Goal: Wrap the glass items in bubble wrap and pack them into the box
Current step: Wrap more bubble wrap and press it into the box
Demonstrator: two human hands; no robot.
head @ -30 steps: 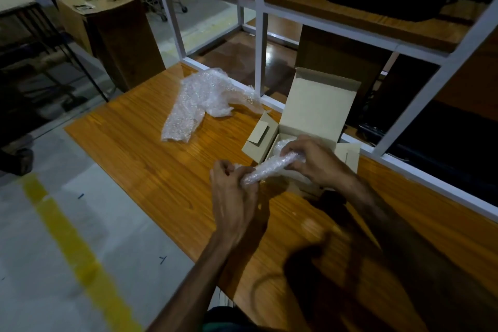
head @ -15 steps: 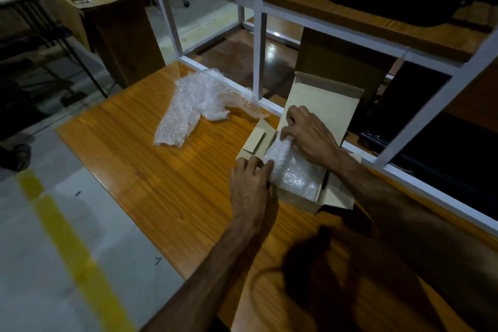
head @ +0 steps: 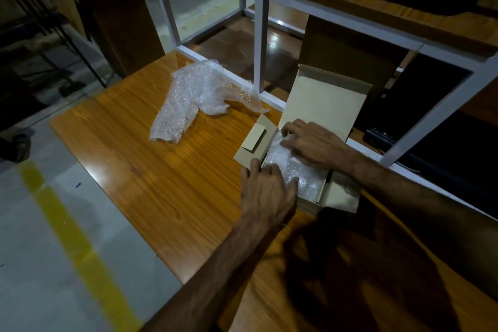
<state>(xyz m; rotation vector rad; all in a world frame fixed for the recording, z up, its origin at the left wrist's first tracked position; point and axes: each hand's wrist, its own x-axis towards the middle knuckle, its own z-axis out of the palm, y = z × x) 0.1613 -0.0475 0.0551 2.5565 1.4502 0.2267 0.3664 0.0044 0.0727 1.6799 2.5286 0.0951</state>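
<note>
A small cardboard box (head: 327,105) stands open on the wooden table (head: 151,170), its lid tilted up at the back. Inside lie bubble-wrapped items (head: 292,167); the glass itself is hidden by the wrap. My left hand (head: 265,194) rests on the near left edge of the box with its fingers laid on the wrap. My right hand (head: 314,144) presses down flat on the wrapped items at the far side of the box.
A loose crumpled sheet of bubble wrap (head: 194,97) lies on the table to the left of the box. A white metal frame (head: 260,43) runs along the table's far edge. The floor with a yellow line (head: 72,240) lies beyond the left edge.
The wrapped bundle, held above the table between both hands a second ago, has gone down into the box. Both hands now lie flat on the wrap inside.
</note>
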